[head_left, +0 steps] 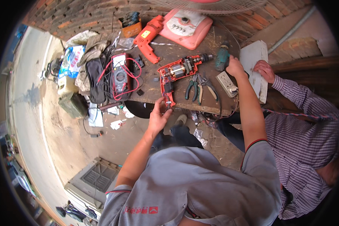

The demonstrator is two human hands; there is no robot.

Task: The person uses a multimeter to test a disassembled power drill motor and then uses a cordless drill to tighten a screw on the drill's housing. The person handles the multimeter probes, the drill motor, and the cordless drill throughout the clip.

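Note:
An orange power drill with its casing half off (179, 71) lies on the bench, its motor and wiring exposed and its chuck pointing right. My left hand (159, 117) pinches the bottom end of its handle at the bench's front edge. Over to the right, my right hand (236, 68) is closed around the handle of a teal cordless drill (222, 57); its fingers are partly hidden. Green-handled pliers (192, 89) and another pair of pliers (208, 87) lie below the opened drill. The loose orange casing half (148, 37) rests behind it.
A multimeter (120, 77) with red leads lies left on a black pouch (98, 79). A white power strip (226, 83) sits near my right wrist. A pink fan base (188, 28) stands at the back. A co-worker's hand (264, 71) rests on a white panel (254, 56).

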